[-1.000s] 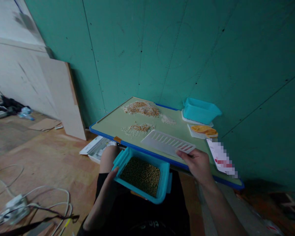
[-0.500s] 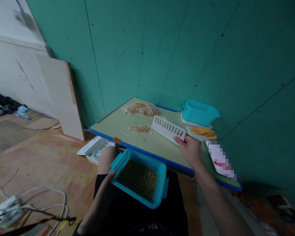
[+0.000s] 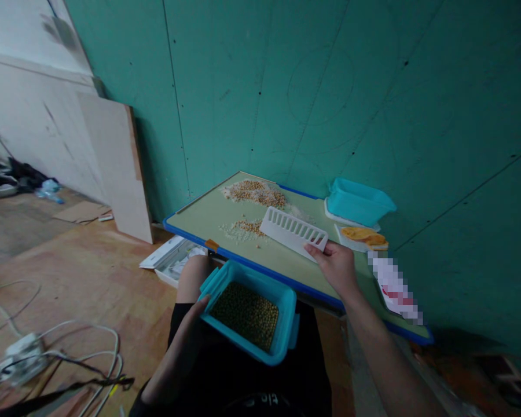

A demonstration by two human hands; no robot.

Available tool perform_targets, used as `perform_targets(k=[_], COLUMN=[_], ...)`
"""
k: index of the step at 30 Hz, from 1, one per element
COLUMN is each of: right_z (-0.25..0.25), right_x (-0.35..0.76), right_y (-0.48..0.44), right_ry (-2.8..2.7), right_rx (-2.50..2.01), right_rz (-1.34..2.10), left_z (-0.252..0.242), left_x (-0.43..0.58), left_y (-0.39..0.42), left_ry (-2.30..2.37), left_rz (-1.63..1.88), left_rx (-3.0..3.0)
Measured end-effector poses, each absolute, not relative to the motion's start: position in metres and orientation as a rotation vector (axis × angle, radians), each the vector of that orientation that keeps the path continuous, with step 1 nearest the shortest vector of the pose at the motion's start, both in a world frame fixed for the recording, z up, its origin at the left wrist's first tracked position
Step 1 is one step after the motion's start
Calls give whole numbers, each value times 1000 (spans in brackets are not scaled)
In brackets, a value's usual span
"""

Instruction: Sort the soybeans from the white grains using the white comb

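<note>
Here, at a green-topped bench with a blue rim point(image 3: 204, 217), a person's right hand point(image 3: 336, 267) is gripping the near end of a white slotted plastic strip point(image 3: 293, 231). The fingers are closed tight on that end. The strip is slanting away to the left of them, and its long edge appears to be resting on the bench top.

Just past the strip's far end, a small heap of tan beans and white grains point(image 3: 245, 227) is lying loose. A larger heap of the same mix point(image 3: 255, 193) is sitting well beyond the fingers, near the bench's back edge.

Below the bench edge, the left hand point(image 3: 193, 324) is holding a teal rectangular plastic tub point(image 3: 289, 321) over the lap. The thumb is hooking over the tub's near-left corner and the other fingers are hidden beneath it. Greenish-brown beans point(image 3: 245, 315) are covering the tub's whole floor, though how deep they lie is hard to tell.

Judging by how things lie, the gathering looks partly done: a good load is already in the tub, while both heaps are waiting on the bench, the smaller one nearer the strip.

To the right of the right hand's fingers, a second teal plastic box point(image 3: 358, 201) is standing on a white lid. A white tray holding something orange point(image 3: 362, 234) is lying just beside it.
</note>
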State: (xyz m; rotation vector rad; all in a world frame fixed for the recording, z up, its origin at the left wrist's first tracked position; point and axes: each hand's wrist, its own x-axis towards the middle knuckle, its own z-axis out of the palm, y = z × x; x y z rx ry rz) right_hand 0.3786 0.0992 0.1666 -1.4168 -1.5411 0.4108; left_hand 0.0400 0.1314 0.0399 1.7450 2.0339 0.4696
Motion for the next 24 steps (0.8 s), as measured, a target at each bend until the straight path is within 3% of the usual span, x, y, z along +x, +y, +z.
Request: perform_targets(k=[24], right_z=[173], right_x=[384], right_y=[82], right_ry=[-1568], right_rx=[-1366], right_rz=[615], left_z=[26], left_x=[37], left_y=[133], left_ry=[2089], left_rz=[566], left_rx=[1800])
